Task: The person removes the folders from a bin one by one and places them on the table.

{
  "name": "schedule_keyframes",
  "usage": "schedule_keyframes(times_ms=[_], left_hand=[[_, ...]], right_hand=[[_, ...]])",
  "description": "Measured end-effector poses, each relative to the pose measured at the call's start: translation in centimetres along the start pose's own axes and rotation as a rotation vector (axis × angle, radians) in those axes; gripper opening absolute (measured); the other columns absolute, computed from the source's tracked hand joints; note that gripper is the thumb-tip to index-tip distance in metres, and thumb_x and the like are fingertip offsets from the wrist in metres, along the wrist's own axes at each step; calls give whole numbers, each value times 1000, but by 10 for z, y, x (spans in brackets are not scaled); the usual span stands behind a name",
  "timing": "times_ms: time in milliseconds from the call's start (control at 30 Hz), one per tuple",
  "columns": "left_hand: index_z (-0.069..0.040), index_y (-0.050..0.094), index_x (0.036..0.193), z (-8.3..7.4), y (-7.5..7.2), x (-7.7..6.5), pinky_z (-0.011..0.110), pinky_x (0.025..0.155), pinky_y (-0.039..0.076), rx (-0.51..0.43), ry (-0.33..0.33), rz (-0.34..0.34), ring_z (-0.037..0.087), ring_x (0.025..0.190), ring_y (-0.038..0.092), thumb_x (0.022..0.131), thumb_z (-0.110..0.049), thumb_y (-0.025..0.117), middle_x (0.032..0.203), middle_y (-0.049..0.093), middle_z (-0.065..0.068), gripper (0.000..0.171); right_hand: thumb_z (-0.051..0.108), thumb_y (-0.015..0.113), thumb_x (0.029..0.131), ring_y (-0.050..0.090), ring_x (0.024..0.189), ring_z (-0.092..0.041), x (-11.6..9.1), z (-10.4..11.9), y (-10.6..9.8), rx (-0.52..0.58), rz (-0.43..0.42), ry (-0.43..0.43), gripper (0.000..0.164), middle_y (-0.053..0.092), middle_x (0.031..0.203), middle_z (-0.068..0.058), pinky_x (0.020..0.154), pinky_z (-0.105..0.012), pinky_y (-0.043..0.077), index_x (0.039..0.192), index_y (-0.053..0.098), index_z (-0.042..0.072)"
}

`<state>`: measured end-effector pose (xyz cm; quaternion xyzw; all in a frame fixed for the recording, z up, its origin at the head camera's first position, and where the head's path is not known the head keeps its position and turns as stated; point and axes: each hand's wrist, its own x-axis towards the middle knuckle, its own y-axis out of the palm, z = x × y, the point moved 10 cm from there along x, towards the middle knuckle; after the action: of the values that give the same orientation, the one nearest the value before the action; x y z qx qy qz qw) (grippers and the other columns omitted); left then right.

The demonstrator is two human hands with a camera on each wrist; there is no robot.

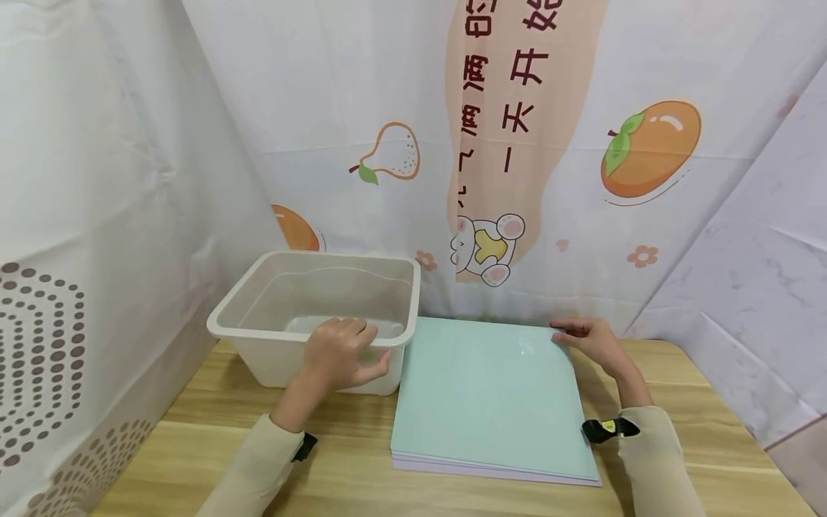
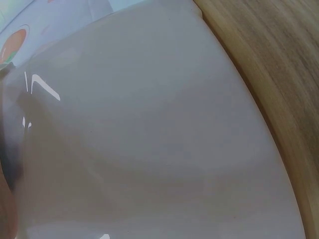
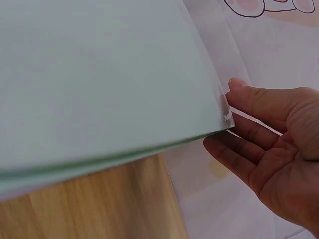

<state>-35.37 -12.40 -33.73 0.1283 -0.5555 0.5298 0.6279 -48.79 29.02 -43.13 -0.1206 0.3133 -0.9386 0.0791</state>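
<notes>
My left hand (image 1: 342,352) grips the front rim of a pale grey plastic basin (image 1: 226,324), fingers curled over the edge and thumb out along the outside. Its smooth wall (image 2: 149,109) fills most of the left wrist view, with only a sliver of the hand at the left edge. To the right of the basin lies a stack of pale green sheets (image 1: 484,395) over lilac ones (image 1: 491,470). My right hand (image 1: 591,345) pinches the stack's far right corner. Up close, the thumb is at the far edge and the fingers (image 3: 234,154) reach under the glossy corner.
Both basin and sheets sit on a wood-grain table (image 1: 349,452). Behind it hangs a white cloth (image 1: 362,86) printed with fruit and lettering, and another dotted cloth (image 1: 116,215) hangs at the left. The basin's right side stands close against the stack's left edge.
</notes>
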Motion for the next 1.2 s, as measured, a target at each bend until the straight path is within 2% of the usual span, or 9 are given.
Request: schedule_keyframes(times_ms=[267,500,867,933,1033,1133,1200], left_hand=[[-12,57,68,1,4,-2,23,41,27,0,-5,12,11,44,37,92,-48,39,55,49,-2,47],[-12,58,68,4,8,-1,25,42,30,4,-31,57,13,44,41,94,-51,37,56,52,-1,51],[-12,56,67,2,3,0,22,41,26,-2,-2,-4,11,44,36,91,-47,40,55,49,-2,46],[-12,56,67,1,2,0,22,41,25,0,-1,-5,10,44,36,91,-47,40,54,48,-2,45],[-12,55,67,1,2,0,22,41,24,-1,-1,-7,10,44,35,91,-47,40,54,47,-3,45],[-13,55,68,2,2,0,22,41,24,-4,-4,-2,11,43,35,92,-48,39,54,46,-3,46],[-13,56,68,2,3,0,22,41,24,-9,-7,2,11,44,35,92,-49,38,54,47,-3,47]], right_hand=[[19,69,98,60,102,12,1,-1,1,9,3,-5,41,64,132,-29,83,-9,49,130,64,-8],[20,70,98,58,102,14,2,0,0,7,-6,-1,42,64,132,-28,83,-9,48,130,65,-7],[24,69,98,57,101,17,1,2,1,-18,-3,-1,43,64,132,-28,84,-8,48,130,65,-5],[26,70,98,59,106,12,1,2,1,-27,3,3,44,64,134,-26,85,-9,48,131,65,-3],[29,71,97,64,119,-10,0,1,3,-45,25,10,47,63,137,-22,87,-9,47,134,64,1],[31,70,98,58,131,-33,0,1,5,-54,56,9,50,60,142,-20,88,-9,45,138,62,3],[31,68,99,53,135,-40,-1,1,5,-51,70,10,51,58,145,-20,89,-9,45,141,59,3]])
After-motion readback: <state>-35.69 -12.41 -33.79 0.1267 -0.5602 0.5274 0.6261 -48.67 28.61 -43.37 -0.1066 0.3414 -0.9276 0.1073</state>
